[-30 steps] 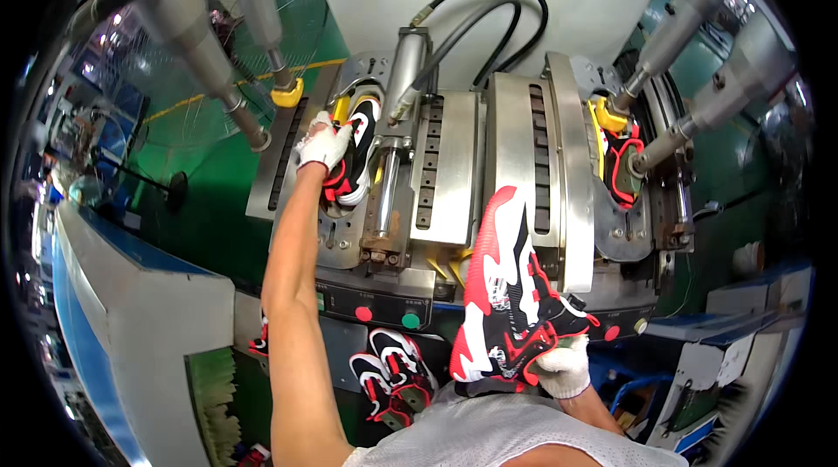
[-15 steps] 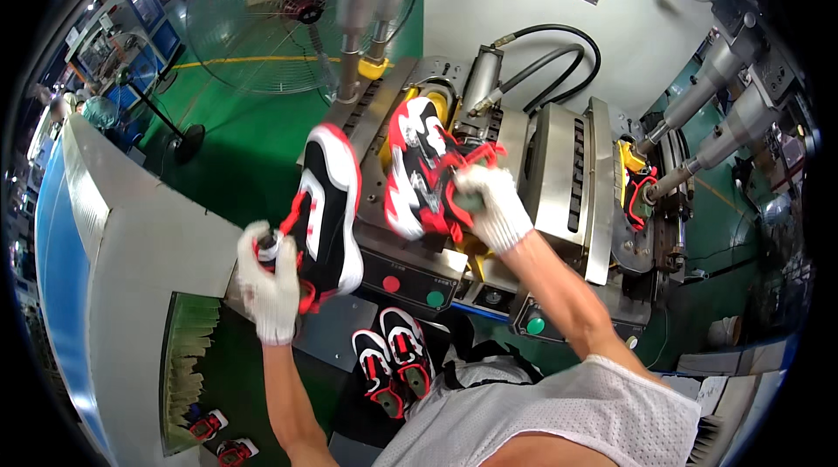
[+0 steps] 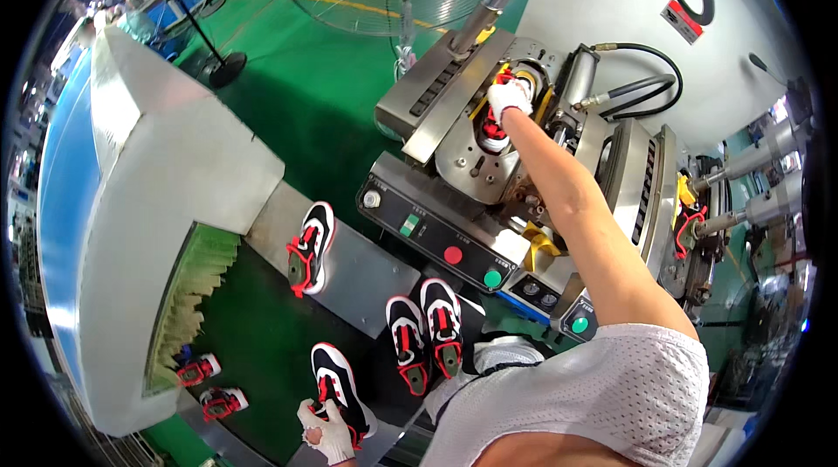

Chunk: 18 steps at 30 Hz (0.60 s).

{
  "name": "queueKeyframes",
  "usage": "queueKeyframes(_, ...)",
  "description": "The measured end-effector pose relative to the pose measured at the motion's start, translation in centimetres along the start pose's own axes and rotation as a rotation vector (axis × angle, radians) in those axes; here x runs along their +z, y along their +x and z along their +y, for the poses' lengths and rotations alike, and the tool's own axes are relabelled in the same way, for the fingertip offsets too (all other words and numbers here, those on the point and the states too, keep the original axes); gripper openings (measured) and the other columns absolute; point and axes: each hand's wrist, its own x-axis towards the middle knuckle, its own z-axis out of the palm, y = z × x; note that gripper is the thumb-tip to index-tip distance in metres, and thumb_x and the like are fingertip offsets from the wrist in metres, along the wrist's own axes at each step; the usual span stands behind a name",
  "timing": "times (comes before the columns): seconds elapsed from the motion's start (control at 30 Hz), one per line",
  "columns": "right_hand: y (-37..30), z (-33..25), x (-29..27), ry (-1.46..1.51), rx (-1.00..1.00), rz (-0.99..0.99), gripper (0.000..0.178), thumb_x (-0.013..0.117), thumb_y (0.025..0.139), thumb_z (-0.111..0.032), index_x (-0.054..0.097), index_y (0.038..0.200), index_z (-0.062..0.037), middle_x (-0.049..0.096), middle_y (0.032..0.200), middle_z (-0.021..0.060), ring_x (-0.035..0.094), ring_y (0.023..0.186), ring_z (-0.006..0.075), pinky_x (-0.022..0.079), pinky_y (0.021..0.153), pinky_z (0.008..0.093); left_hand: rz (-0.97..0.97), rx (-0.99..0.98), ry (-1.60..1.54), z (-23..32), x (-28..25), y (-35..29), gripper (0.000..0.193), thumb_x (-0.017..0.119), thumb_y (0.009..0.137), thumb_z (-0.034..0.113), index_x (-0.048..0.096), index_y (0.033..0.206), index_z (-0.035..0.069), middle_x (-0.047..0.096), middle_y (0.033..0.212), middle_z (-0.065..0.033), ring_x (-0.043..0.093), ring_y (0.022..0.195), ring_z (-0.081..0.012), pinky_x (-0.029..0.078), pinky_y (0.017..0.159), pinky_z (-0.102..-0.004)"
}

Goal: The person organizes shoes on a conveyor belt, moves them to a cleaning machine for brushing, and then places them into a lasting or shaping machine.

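On the slotted metal plate (image 3: 454, 157) at the machine's left end, a red, black and white shoe (image 3: 494, 125) is seated, partly covered by the gloved right hand (image 3: 509, 99). The fingers of that hand are bent over the shoe's upper; its fingertips are hidden, so whether anything is pinched cannot be told. By the gloved left hand (image 3: 328, 434), a second shoe (image 3: 342, 380) is gripped at the collar, thumb and fingers closed on it, with its toe pointed away from the body. Whether it is also supported from below cannot be told.

Near the far left end of the grey metal ledge (image 3: 371, 282), a single shoe (image 3: 312, 244) is placed, toe outward. Just right of the held one, a matching pair (image 3: 443, 327) is set side by side on a black surface (image 3: 470, 327). Along the machine's near edge, a control panel (image 3: 419, 249) is fitted with a red button (image 3: 453, 255) and a green button (image 3: 492, 278). At the machine's right end, a red-laced shoe (image 3: 687, 230) is partly seen beside metal rods (image 3: 758, 208).
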Motion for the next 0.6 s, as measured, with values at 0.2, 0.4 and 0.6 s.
queueKeyframes(0.2, 7.3, 4.8, 1.0, -0.022, -0.336, -0.078, 0.013, 0.065, 0.08, -0.017, 0.071, 0.087, -0.008, 0.07, 0.084, 0.0098, 0.066, 0.078, 0.0242, 0.053, 0.069, 0.0415, 0.035, -0.085, -0.162, 0.4, 4.8, -2.0, 0.048, 0.072, 0.091, 0.037, 0.061, 0.125, 0.004, 0.069, 0.114, -0.0163, 0.07, 0.098, -0.0336, 0.053, 0.086, -0.0447)
queueKeyframes(0.4, 1.8, 4.8, -5.3, 0.604, -0.26, -0.47, 0.038, 0.071, 0.088, -0.016, 0.061, 0.122, -0.0007, 0.068, 0.113, 0.0126, 0.067, 0.099, 0.0255, 0.056, 0.087, 0.0427, 0.035, -0.022, -0.297, 0.1, 12.8, -6.4, 0.088, 0.087, 0.074, 0.032, 0.043, 0.144, 0.001, 0.056, 0.134, -0.0244, 0.054, 0.127, -0.0404, 0.047, 0.104, -0.0483)
queueKeyframes(0.6, -29.1, 11.8, -12.1, 0.344, -0.836, -0.316, 0.079, 0.068, 0.093, -0.016, 0.028, 0.158, 0.0022, 0.029, 0.165, 0.0241, 0.036, 0.15, 0.0333, 0.031, 0.121, 0.0423, -0.05, -0.166, -0.546, -3.3, 14.4, -5.9, 0.074, 0.086, 0.077, 0.019, 0.048, 0.138, 0.001, 0.063, 0.126, -0.0202, 0.064, 0.115, -0.0359, 0.051, 0.099, -0.042)
